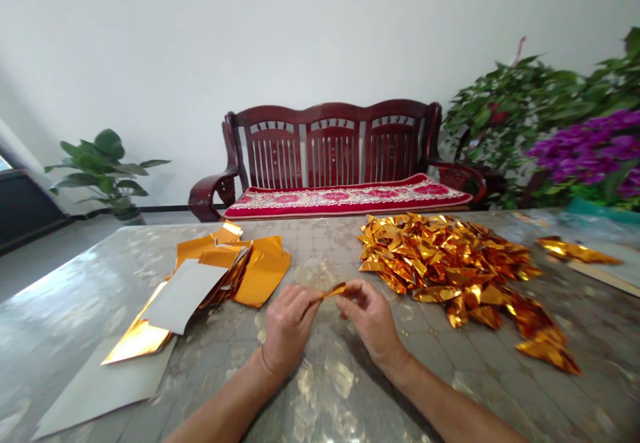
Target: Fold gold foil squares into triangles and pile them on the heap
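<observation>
My left hand and my right hand meet over the middle of the table. Both pinch a small folded piece of gold foil paper between their fingertips, one at each end. To the left of my hands lies a loose stack of flat gold foil sheets, some turned white side up. On the right spreads a heap of folded gold foil pieces, close to my right hand.
The table has a glossy patterned top. A large grey sheet lies at its front left. More gold foil sits at the far right. Behind stand a dark red wooden bench, a potted plant and purple flowers.
</observation>
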### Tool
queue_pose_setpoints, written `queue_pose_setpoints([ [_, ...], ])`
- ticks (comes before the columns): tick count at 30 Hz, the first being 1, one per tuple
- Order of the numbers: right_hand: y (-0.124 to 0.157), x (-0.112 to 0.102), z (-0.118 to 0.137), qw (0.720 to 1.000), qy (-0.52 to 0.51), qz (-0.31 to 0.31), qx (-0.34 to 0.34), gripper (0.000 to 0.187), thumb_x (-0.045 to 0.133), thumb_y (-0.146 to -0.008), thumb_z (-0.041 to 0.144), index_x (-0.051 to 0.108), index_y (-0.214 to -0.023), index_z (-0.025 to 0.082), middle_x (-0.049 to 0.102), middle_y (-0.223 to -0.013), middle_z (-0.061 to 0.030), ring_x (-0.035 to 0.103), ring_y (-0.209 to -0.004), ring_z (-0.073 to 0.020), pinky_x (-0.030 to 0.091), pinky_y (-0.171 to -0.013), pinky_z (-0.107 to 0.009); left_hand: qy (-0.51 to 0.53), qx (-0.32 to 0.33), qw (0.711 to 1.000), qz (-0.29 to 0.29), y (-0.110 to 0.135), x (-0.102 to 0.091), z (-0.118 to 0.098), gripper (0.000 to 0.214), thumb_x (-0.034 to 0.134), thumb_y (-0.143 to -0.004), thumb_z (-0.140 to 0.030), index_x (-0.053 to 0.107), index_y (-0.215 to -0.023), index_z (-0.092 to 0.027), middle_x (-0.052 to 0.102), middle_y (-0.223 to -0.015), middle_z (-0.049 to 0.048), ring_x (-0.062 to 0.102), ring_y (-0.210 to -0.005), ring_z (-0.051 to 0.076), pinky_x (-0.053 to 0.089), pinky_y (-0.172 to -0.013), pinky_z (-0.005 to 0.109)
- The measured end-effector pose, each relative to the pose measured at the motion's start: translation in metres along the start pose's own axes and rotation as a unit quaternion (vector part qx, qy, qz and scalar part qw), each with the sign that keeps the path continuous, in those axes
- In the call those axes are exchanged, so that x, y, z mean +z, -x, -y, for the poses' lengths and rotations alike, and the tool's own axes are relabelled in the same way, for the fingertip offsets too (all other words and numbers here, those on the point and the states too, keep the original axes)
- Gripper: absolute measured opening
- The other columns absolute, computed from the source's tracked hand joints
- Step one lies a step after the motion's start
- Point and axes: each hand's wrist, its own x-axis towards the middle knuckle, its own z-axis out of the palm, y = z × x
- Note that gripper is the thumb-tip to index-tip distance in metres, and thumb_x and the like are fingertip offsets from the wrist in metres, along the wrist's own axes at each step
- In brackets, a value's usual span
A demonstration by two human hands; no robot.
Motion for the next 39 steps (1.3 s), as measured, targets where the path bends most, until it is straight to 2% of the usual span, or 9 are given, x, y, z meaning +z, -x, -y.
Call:
queue_pose_setpoints([
  [4, 0.003, -0.001, 0.004, 0.999, 0.027, 0.008, -0.023, 0.025, 0.072, -0.076, 0.042, 0.066, -0.081, 0.018, 0.061, -0.077, -0.0018, 0.056, -0.064, -0.0145, 0.050, -0.054, -0.025, 0.002, 0.019, 1.000, 0.004, 0.000, 0.000, -0.001, 0.014, 0.057, -0.092, -0.019, 0.070, -0.093, -0.024, 0.071, -0.087, 0.0038, 0.062, -0.083, 0.017, 0.047, -0.078, 0.027],
  [10, 0.003, -0.001, 0.007, 0.997, 0.049, 0.007, -0.062, 0.018, 0.069, -0.079, 0.035, 0.066, -0.075, 0.018, 0.059, -0.078, -0.0007, 0.053, -0.063, -0.0123, 0.045, -0.052, -0.022, -0.023, 0.019, 1.000, -0.001, 0.000, 0.003, -0.005, 0.014, 0.055, -0.093, -0.017, 0.068, -0.093, -0.023, 0.067, -0.083, 0.0032, 0.059, -0.080, 0.017, 0.045, -0.074, 0.026],
  [17, 0.002, -0.001, 0.004, 1.000, 0.020, 0.004, -0.019, 0.022, 0.071, -0.078, 0.039, 0.066, -0.078, 0.018, 0.058, -0.073, 0.0012, 0.048, -0.058, -0.0112, 0.040, -0.048, -0.022, -0.073, 0.058, 0.995, 0.019, 0.000, 0.001, -0.010, 0.025, 0.053, -0.094, -0.015, 0.068, -0.110, -0.025, 0.065, -0.083, 0.0037, 0.057, -0.080, 0.017, 0.044, -0.074, 0.028],
  [22, 0.002, 0.000, 0.004, 0.999, 0.035, -0.005, -0.035, 0.021, 0.071, -0.078, 0.037, 0.064, -0.070, 0.018, 0.057, -0.071, 0.0013, 0.048, -0.063, -0.0121, 0.039, -0.056, -0.023, -0.081, 0.060, 0.994, 0.036, 0.001, 0.003, -0.014, 0.031, 0.050, -0.094, -0.013, 0.066, -0.118, -0.024, 0.061, -0.082, 0.0039, 0.055, -0.079, 0.018, 0.043, -0.073, 0.029],
  [29, 0.004, 0.001, 0.008, 0.999, -0.006, 0.004, -0.049, 0.019, 0.071, -0.078, 0.032, 0.063, -0.066, 0.019, 0.055, -0.071, 0.0021, 0.050, -0.071, -0.0138, 0.040, -0.068, -0.025, -0.047, 0.036, 0.997, 0.048, 0.001, 0.005, -0.015, 0.033, 0.047, -0.094, -0.012, 0.066, -0.119, -0.024, 0.056, -0.080, 0.0033, 0.053, -0.078, 0.016, 0.040, -0.069, 0.028],
  [33, 0.003, 0.002, 0.005, 0.999, -0.045, 0.010, -0.029, 0.019, 0.072, -0.076, 0.032, 0.062, -0.066, 0.019, 0.053, -0.070, 0.0030, 0.049, -0.068, -0.0131, 0.040, -0.066, -0.025, 0.003, 0.003, 0.999, 0.046, 0.001, 0.008, -0.012, 0.030, 0.048, -0.095, -0.013, 0.069, -0.114, -0.024, 0.055, -0.079, 0.0023, 0.053, -0.076, 0.014, 0.041, -0.067, 0.025],
  [36, 0.001, 0.002, 0.001, 1.000, -0.023, 0.015, -0.013, 0.019, 0.072, -0.076, 0.033, 0.063, -0.068, 0.019, 0.054, -0.067, 0.0031, 0.049, -0.066, -0.0132, 0.040, -0.064, -0.025, 0.031, -0.032, 0.998, 0.043, 0.002, 0.010, -0.009, 0.028, 0.048, -0.095, -0.014, 0.071, -0.108, -0.023, 0.054, -0.077, 0.0015, 0.053, -0.073, 0.013, 0.041, -0.066, 0.024],
  [39, -0.002, -0.001, -0.002, 0.999, 0.024, -0.018, -0.017, 0.019, 0.076, -0.072, 0.034, 0.065, -0.078, 0.019, 0.058, -0.071, 0.0027, 0.051, -0.064, -0.0135, 0.041, -0.061, -0.026, 0.045, -0.052, 0.996, 0.053, 0.002, 0.011, -0.008, 0.027, 0.049, -0.095, -0.015, 0.072, -0.106, -0.023, 0.053, -0.077, 0.0012, 0.054, -0.074, 0.013, 0.041, -0.066, 0.024],
])
